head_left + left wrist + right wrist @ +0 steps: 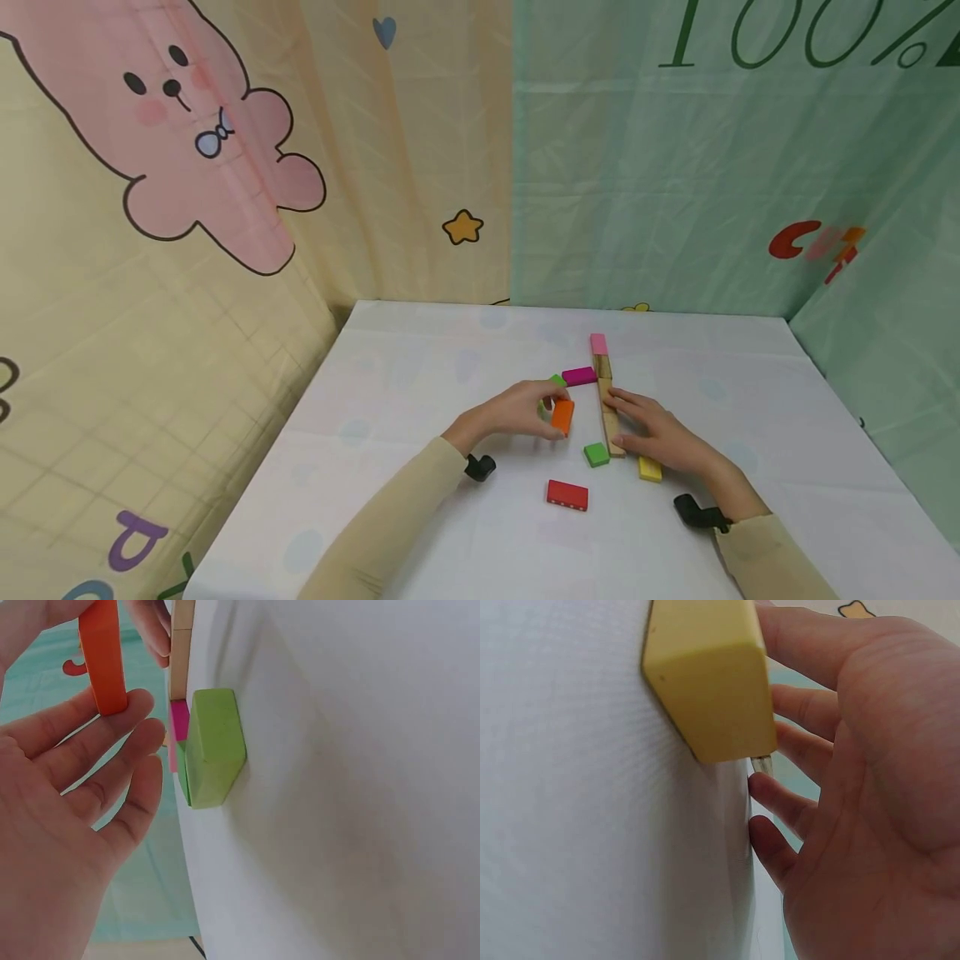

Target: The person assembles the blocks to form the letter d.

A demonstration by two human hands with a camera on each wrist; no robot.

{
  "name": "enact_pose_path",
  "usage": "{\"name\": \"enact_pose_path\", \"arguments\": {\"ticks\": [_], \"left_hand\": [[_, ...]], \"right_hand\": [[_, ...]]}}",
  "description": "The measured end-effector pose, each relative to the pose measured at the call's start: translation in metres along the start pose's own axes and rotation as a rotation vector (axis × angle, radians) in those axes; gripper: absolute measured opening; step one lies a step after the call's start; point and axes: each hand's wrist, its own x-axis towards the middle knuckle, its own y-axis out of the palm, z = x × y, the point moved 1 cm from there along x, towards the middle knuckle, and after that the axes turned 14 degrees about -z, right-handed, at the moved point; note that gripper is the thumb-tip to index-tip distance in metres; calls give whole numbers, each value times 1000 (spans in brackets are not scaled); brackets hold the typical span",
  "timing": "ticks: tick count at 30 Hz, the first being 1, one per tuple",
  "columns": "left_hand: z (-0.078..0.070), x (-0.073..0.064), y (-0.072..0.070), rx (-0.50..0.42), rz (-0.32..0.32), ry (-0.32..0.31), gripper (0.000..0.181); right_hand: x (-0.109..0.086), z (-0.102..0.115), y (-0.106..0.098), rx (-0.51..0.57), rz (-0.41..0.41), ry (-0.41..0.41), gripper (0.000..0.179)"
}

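My left hand [525, 410] pinches an orange block [562, 418] between thumb and fingertips. In the left wrist view, that orange block [105, 660] is held up beside a green block [217, 742] standing on the table. My right hand [663, 433] rests along the right side of a row of wooden blocks [609, 412], its fingers and thumb touching the row. A pink block [597, 343] lies at the row's far end, and a magenta block [578, 377] sticks out to its left. Below my right hand is a yellow block [650, 469], large in the right wrist view.
A small green block [596, 454] lies left of the row's near end. Closer to me is a red block [567, 495] with white dots on its side. Everything lies on a white-covered table [300, 467], with printed curtains [420, 167] behind and at both sides.
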Motion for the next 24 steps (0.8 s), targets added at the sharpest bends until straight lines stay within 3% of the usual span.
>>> {"name": "enact_pose_path", "arguments": {"ticks": [12, 24], "left_hand": [[6, -26, -4, 101, -70, -23, 53], [6, -44, -6, 190, -93, -23, 53]], "right_hand": [[0, -1, 2, -19, -17, -22, 73], [-1, -1, -1, 8, -23, -43, 73]]}}
